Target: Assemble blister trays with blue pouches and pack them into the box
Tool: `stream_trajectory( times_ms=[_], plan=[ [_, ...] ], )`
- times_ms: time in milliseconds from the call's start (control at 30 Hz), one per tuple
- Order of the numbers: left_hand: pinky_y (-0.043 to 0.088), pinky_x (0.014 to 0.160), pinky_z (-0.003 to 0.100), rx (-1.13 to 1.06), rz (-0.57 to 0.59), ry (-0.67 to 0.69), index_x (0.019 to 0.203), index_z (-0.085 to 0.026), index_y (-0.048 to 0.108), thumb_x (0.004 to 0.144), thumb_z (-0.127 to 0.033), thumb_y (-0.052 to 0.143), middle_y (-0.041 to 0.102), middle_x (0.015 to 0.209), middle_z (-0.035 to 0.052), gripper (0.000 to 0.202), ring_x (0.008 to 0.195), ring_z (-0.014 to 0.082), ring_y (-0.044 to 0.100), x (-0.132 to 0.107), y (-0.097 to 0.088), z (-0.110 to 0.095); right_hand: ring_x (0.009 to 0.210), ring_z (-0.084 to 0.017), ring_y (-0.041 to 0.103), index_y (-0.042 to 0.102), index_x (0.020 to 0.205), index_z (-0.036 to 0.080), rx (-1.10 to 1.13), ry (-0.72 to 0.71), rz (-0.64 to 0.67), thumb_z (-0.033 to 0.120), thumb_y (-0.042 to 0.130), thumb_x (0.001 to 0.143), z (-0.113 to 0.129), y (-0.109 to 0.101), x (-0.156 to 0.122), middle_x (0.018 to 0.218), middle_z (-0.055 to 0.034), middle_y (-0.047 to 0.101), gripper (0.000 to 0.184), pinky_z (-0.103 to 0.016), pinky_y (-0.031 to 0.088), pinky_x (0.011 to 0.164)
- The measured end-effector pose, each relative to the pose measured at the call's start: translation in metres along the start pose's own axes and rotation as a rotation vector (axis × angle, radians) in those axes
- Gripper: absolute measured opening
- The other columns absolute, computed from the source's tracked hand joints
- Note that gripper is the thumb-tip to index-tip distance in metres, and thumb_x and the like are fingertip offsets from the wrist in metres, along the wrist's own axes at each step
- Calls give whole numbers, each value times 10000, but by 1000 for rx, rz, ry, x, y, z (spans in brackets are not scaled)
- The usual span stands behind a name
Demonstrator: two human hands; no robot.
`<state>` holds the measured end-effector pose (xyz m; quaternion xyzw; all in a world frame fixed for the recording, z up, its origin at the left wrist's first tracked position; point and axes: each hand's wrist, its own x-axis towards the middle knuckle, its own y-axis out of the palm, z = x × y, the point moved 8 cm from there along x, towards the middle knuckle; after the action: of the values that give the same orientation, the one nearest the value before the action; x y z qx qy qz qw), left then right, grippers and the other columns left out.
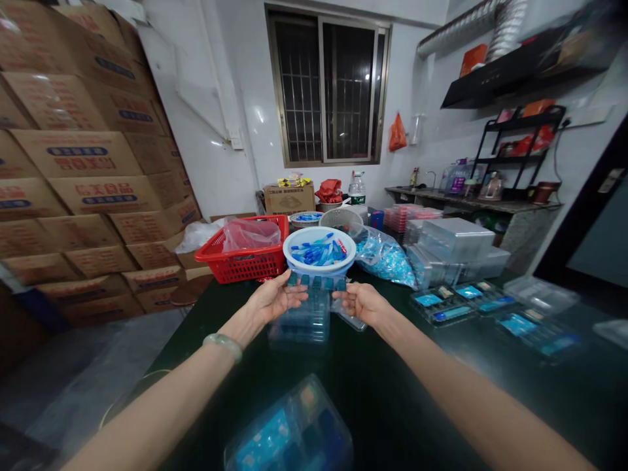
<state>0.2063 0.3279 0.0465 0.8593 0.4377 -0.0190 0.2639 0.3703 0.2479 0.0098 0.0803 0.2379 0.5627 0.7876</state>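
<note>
Left hand (277, 297) and right hand (360, 304) hold a clear tray (304, 320) by its sides; blue pieces (318, 255) remain in a bowl (344, 243); filled trays (444, 307) lie nearby.

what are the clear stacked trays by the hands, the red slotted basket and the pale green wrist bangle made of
The clear stacked trays look like thin transparent plastic, glossy with moulded ridges. The red slotted basket looks like moulded plastic, with a shiny, even colour. The pale green wrist bangle looks like polished jade, or possibly glass, cloudy and smooth.
</note>
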Motion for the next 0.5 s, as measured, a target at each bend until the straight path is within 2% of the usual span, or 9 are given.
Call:
stream_trajectory(
  times_ms=[167, 267, 333, 433, 500],
  plan=[
    [554, 530, 361, -27, 127, -41, 875, -107, 548, 875, -376, 482, 646, 874, 171, 278, 751, 311, 665, -16, 43, 25, 420, -86, 486, 485, 834, 164, 57, -34, 33, 202, 447, 865, 6, -32, -41, 728, -53, 672, 62, -191, 284, 379],
    [554, 552, 301, -63, 192, -30, 927, -115, 546, 888, -291, 473, 648, 919, 152, 194, 770, 266, 669, -24, 70, 42, 472, -93, 509, 493, 852, 191, 170, -75, 67, 358, 420, 901, 11, -52, -66, 785, -46, 667, 188, -188, 301, 393],
    [550, 549, 274, -80, 228, -35, 971, -121, 544, 890, -271, 470, 649, 930, 144, 186, 758, 243, 671, -28, 88, 55, 478, -88, 499, 490, 841, 205, 292, -86, 90, 402, 375, 914, 10, -63, -81, 786, -33, 653, 240, -179, 297, 390],
    [550, 553, 272, -94, 287, -65, 1021, -107, 545, 896, -267, 459, 652, 903, 147, 220, 729, 231, 669, -34, 115, 77, 543, -98, 539, 526, 878, 201, 327, -99, 181, 294, 511, 856, 2, -68, -98, 784, -20, 635, 97, -172, 325, 405],
    [550, 555, 270, -91, 317, -84, 1024, -84, 553, 899, -251, 449, 651, 901, 158, 233, 714, 224, 665, -38, 130, 89, 645, -124, 590, 559, 945, 191, 288, -147, 271, 218, 629, 771, -3, -67, -109, 785, -20, 629, 190, -179, 375, 443]
  ],
)
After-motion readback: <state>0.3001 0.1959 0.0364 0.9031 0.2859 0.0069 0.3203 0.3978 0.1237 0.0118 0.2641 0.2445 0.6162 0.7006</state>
